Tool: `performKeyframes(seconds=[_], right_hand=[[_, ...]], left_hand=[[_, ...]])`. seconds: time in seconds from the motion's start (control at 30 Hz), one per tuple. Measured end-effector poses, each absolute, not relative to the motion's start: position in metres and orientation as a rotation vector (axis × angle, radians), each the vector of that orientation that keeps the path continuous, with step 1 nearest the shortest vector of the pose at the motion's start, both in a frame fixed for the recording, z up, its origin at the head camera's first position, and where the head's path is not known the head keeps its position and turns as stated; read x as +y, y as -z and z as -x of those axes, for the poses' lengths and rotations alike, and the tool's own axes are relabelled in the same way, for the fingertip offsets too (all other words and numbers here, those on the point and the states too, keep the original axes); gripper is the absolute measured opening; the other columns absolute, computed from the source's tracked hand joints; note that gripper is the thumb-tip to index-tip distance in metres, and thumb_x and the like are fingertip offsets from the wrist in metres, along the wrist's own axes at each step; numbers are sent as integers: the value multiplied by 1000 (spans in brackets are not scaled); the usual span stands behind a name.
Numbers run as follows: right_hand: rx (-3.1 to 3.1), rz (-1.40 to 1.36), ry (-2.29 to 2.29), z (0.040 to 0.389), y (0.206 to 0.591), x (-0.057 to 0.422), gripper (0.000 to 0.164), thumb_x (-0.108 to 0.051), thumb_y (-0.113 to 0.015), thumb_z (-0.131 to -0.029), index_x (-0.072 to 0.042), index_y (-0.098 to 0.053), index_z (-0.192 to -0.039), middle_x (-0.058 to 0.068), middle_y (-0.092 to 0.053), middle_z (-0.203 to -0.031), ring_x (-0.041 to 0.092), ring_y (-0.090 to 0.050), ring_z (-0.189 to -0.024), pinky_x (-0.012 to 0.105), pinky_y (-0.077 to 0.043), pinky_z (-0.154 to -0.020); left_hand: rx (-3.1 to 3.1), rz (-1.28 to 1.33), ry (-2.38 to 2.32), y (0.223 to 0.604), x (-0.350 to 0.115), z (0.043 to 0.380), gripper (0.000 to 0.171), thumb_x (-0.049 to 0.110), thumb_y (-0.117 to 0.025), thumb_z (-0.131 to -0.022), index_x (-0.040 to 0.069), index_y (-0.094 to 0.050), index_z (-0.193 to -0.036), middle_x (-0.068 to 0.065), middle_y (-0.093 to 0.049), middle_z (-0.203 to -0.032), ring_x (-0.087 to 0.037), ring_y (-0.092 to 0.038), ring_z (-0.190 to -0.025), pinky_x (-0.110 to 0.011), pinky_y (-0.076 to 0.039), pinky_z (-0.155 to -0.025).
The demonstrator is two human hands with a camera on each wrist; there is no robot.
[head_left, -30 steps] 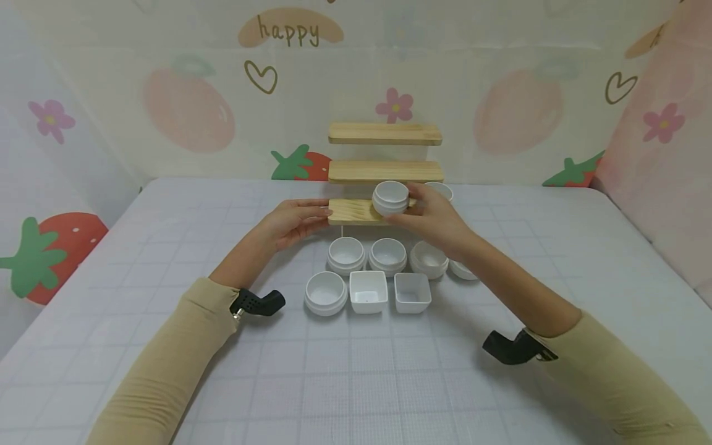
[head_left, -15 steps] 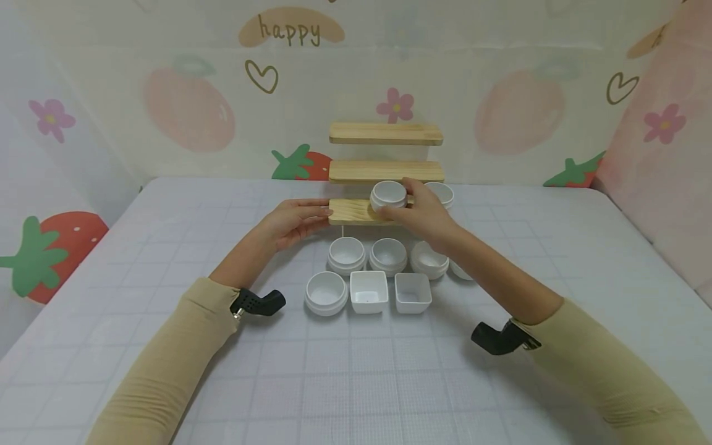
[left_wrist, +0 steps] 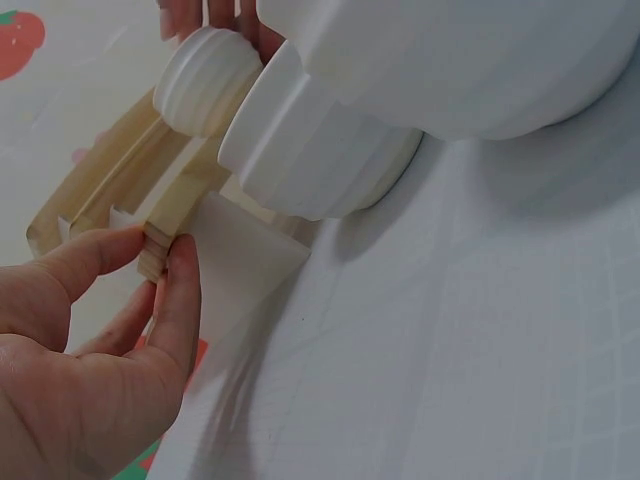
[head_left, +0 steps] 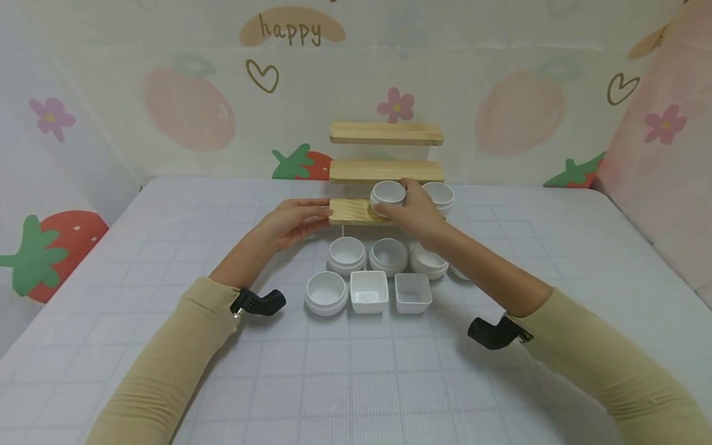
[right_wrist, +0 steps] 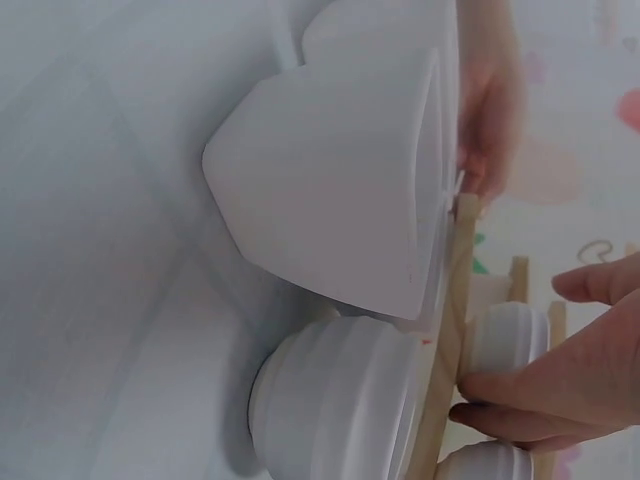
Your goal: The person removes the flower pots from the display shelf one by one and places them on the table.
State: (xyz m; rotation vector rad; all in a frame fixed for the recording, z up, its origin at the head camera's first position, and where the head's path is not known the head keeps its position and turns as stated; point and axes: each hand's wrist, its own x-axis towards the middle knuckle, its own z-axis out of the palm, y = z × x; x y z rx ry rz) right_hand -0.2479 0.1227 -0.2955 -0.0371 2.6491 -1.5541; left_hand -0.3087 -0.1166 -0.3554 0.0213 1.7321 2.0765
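Note:
My left hand (head_left: 297, 224) pinches the left end of the lowest wooden shelf (head_left: 350, 213) of a three-step stand; the left wrist view shows thumb and fingers on the board's end (left_wrist: 157, 245). On that same shelf, my right hand (head_left: 417, 213) holds a small round white pot (head_left: 387, 193), thumb in front and fingers around the far side. Beside it, at the shelf's right end, stands a second round white pot (head_left: 439, 194), partly covered by the hand. In the right wrist view, fingertips (right_wrist: 480, 390) lie against the side of the held pot (right_wrist: 510, 330).
Before the stand, several round white pots (head_left: 346, 254) form a row, its right end partly behind my right forearm. Nearer stand another round pot (head_left: 325, 293) and two square ones, a white pot (head_left: 369, 292) and a greyer pot (head_left: 413, 293). Two higher shelves (head_left: 386, 171) rise behind.
My right hand has lowered the white pot slightly and shifted it a little left on the bottom shelf. Its forearm has swung left, uncovering more of the neighbouring pot. The left hand keeps its place.

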Motion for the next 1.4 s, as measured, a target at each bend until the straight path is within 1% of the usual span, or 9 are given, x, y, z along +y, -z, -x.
performKeyframes(seconds=[0.13,0.23,0.4,0.63,0.83,1.03,1.23,1.4], right_hand=[[2637,25,1586,250,298,122,73,-10,-66,-101,10,-27,-159,26,-49,-152,37,-53,-135,44,-48,-118],[2641,15,1601,250,299,120,71,-9,-67,-102,10,-28,-159,26,-49,-152,37,-54,-134,43,-50,-115],[2686,10,1593,250,299,117,69,-10,-69,-101,11,-33,-156,27,-51,-150,37,-54,-135,43,-50,-116],[2727,23,1600,252,301,116,63,-9,-70,-101,12,-39,-151,28,-52,-148,37,-52,-136,43,-45,-119],[2742,40,1589,252,300,116,61,-10,-70,-101,12,-40,-150,29,-51,-150,39,-50,-139,44,-43,-121],[2742,32,1573,253,300,117,62,-11,-71,-101,10,-41,-151,26,-51,-151,36,-50,-139,43,-45,-119],[2708,-4,1625,254,301,117,63,-11,-75,-99,8,-45,-151,24,-52,-152,34,-50,-140,42,-47,-118],[2682,-4,1668,254,301,117,65,-11,-78,-96,7,-47,-151,23,-53,-152,33,-50,-140,41,-47,-117]], left_hand=[[1736,-13,-2079,355,-116,309,53,-3,-54,-107,-10,-37,-158,-25,-45,-154,-4,-71,-84,-16,-62,-83],[1734,-14,-2080,355,-116,309,54,-3,-53,-107,-11,-37,-158,-25,-45,-154,-5,-71,-84,-16,-62,-84],[1729,-12,-2084,355,-116,309,54,-4,-54,-107,-10,-37,-158,-25,-44,-154,-5,-71,-84,-16,-62,-83],[1718,-20,-2084,356,-117,310,55,-3,-54,-107,-11,-36,-158,-24,-46,-152,-5,-71,-85,-17,-62,-88],[1720,-9,-2087,355,-116,309,54,-3,-54,-107,-10,-38,-158,-22,-48,-148,-5,-71,-84,-15,-62,-82],[1727,-4,-2079,354,-117,309,54,-2,-55,-107,-10,-38,-158,-19,-54,-140,-5,-71,-84,-17,-62,-85],[1735,-14,-2064,354,-118,308,55,-1,-56,-107,-10,-37,-158,-19,-54,-141,-5,-71,-85,-18,-62,-88],[1728,-25,-2074,355,-117,309,54,-2,-55,-107,-10,-37,-158,-18,-54,-139,-5,-71,-85,-16,-62,-85]])
